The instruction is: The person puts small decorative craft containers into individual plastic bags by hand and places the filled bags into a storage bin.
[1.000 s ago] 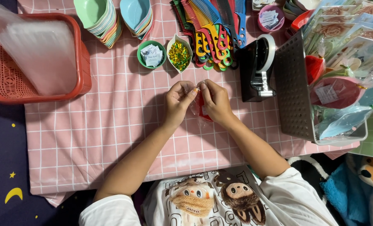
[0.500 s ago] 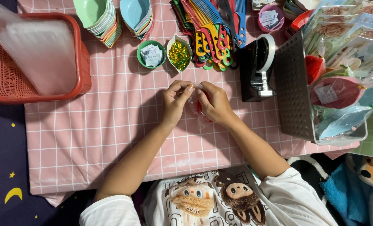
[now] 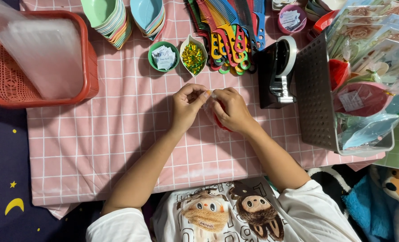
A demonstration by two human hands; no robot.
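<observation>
Red basket (image 3: 90,67) holds clear bags (image 3: 42,58); green bowl (image 3: 153,59) holds paper slips (image 3: 164,57)

Head view, straight down, close overhead.

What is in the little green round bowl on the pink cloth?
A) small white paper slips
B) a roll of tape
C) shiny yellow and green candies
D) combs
A: the green round bowl holds small white paper slips, while the shiny wrapped bits sit in the leaf-shaped white dish beside it.
</observation>
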